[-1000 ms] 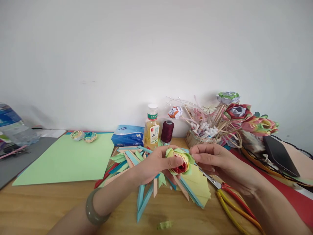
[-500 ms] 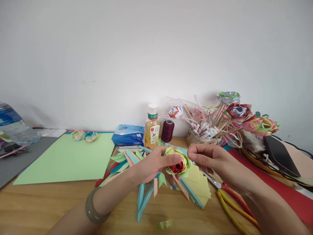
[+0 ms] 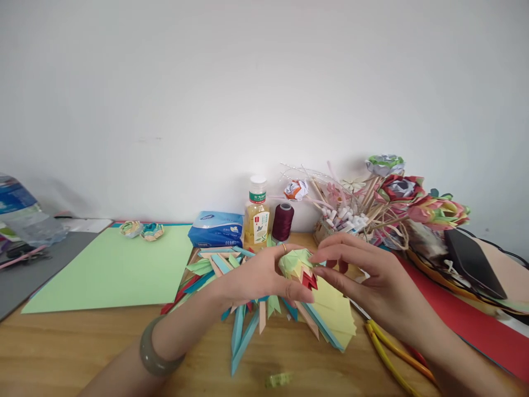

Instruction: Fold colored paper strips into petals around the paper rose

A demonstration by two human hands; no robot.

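A paper flower (image 3: 298,261), with green outer petals and red folds showing, rests in my left hand (image 3: 264,278), whose thumb curves along its lower side. It is turned so its folded side faces up. Thumb and fingertips of my right hand (image 3: 351,270) pinch the flower's right edge. Folded paper strips (image 3: 243,339) in blue, peach, green and red lie under my hands. Beside them is a stack of yellow paper (image 3: 336,314). Scissors with yellow and orange handles (image 3: 390,353) lie partly hidden beneath my right hand.
Behind stand a tissue pack (image 3: 217,229), a bottle (image 3: 257,212) and a dark red thread spool (image 3: 283,221). Paper flowers (image 3: 400,190) fill a basket at right. Two small paper flowers (image 3: 141,230) sit on a green sheet (image 3: 111,275). A phone (image 3: 475,264) lies far right.
The flower has been tilted over, so its red centre no longer faces me and its folded side shows. My right hand has moved left onto the flower's edge.
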